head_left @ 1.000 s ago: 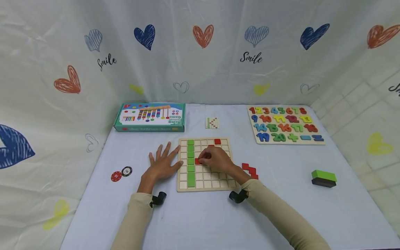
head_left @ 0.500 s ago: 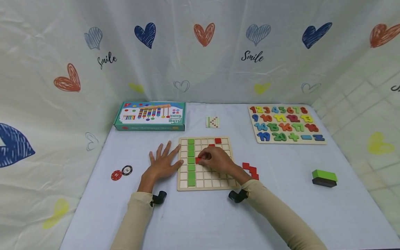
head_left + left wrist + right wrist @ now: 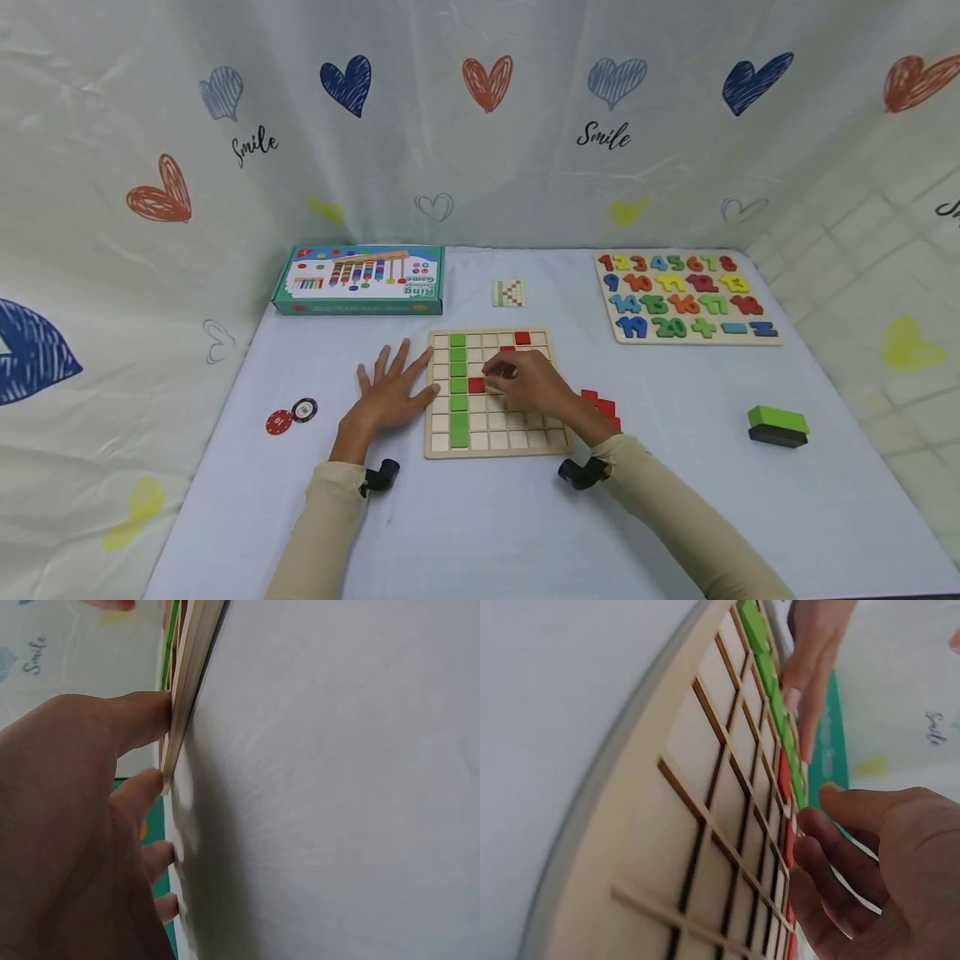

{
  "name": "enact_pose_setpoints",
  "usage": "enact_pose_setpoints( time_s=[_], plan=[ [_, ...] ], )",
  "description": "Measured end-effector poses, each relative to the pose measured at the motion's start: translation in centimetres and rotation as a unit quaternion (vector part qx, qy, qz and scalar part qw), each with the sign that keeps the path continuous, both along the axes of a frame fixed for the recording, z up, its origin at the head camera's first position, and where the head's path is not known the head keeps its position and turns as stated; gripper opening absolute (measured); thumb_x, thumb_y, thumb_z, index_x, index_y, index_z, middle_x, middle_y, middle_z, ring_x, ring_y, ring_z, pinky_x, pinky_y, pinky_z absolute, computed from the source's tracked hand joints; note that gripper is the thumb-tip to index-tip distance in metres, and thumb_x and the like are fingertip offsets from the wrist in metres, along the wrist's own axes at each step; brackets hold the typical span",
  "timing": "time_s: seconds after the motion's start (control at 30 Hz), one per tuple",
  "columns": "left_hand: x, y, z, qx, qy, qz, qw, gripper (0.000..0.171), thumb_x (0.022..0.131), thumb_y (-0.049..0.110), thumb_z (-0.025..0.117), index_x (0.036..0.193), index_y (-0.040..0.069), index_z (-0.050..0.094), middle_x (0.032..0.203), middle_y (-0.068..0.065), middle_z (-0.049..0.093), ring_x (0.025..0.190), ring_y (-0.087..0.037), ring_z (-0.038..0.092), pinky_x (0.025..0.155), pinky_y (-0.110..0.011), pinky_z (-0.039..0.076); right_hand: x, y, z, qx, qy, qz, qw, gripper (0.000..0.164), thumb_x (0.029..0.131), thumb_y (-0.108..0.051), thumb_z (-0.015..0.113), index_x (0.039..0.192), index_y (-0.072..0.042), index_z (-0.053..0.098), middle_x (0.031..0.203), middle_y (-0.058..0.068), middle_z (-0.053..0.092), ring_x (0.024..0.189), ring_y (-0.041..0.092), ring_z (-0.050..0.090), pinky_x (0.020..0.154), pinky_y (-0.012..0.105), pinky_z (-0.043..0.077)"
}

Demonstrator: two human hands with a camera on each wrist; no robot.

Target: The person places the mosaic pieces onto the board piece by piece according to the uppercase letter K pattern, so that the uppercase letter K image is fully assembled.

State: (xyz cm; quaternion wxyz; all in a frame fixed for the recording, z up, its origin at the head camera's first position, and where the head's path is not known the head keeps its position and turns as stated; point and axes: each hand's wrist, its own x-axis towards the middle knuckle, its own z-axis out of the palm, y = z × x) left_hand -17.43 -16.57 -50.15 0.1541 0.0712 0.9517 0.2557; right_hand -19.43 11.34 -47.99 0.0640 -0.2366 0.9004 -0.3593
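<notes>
A wooden grid board [image 3: 499,455] lies mid-table with a column of green tiles [image 3: 458,385] near its left side. Red tiles sit in its cells, one red tile [image 3: 476,385] beside the green column and another red tile [image 3: 522,337] near the far right corner. My left hand [image 3: 390,402] is spread out flat, its thumb and index finger touching the board's left edge. Over the middle of the board is my right hand [image 3: 529,383], just right of the nearer red tile. In the right wrist view its thumb [image 3: 855,804] stands apart from loosely bent fingers, with nothing between them.
Several loose red tiles [image 3: 606,407] lie right of the board, partly behind the right wrist. A small pattern card [image 3: 510,293], a green game box [image 3: 358,282] and a number board [image 3: 686,298] stand farther back. Two poker chips [image 3: 279,422] lie left; a green-and-black block [image 3: 778,425] lies right.
My right hand has let go of the red tile beside the green column and shifted slightly right, so that tile shows more fully. The left hand stays in place.
</notes>
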Motion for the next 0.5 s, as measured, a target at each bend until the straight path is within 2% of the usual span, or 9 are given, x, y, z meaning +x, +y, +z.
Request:
enact_pose_setpoints(
  time_s=[0.13, 0.23, 0.37, 0.5],
  plan=[
    [0.0, 0.0, 0.0, -0.001, -0.005, 0.003, 1.0, 0.076, 0.106, 0.052, 0.057, 0.171, 0.03, 0.024, 0.18, -0.011, -0.002, 0.163, -0.044, -0.013, 0.119, -0.077, -0.015, -0.2, 2.8, 0.9, -0.005, 0.001, -0.012, 1.0, 0.017, 0.099, -0.015, 0.077, 0.114, -0.007, 0.08, 0.103, 0.001, 0.078, 0.089, 0.015, 0.068, 0.079, 0.032, 0.058],
    [0.1, 0.0, 0.1, -0.006, -0.008, 0.003, 0.9999, 0.076, 0.106, 0.052, 0.057, 0.171, 0.03, 0.023, 0.18, -0.01, -0.003, 0.163, -0.044, -0.013, 0.119, -0.077, -0.016, -0.4, 5.7, 2.0, 0.011, -0.014, -0.005, 1.0, 0.021, 0.1, -0.014, 0.074, 0.119, -0.005, 0.077, 0.11, 0.005, 0.077, 0.095, 0.019, 0.069, 0.082, 0.035, 0.058],
    [0.0, 0.1, 0.1, -0.008, -0.009, 0.001, 0.9999, 0.077, 0.106, 0.054, 0.056, 0.171, 0.032, 0.022, 0.18, -0.009, -0.004, 0.163, -0.043, -0.014, 0.119, -0.077, -0.016, -0.5, 9.4, 3.5, 0.076, -0.069, 0.003, 0.995, 0.03, 0.098, -0.015, 0.077, 0.126, -0.006, 0.074, 0.12, 0.009, 0.074, 0.104, 0.025, 0.066, 0.086, 0.038, 0.058],
    [0.0, 0.1, 0.1, -0.006, -0.006, 0.003, 1.0, 0.077, 0.106, 0.054, 0.056, 0.171, 0.032, 0.023, 0.18, -0.009, -0.003, 0.163, -0.043, -0.014, 0.119, -0.077, -0.015, -0.4, 12.1, 4.3, 0.153, -0.14, 0.003, 0.978, 0.038, 0.089, -0.021, 0.086, 0.123, -0.01, 0.074, 0.119, 0.009, 0.07, 0.104, 0.027, 0.061, 0.083, 0.038, 0.058]
  ],
)
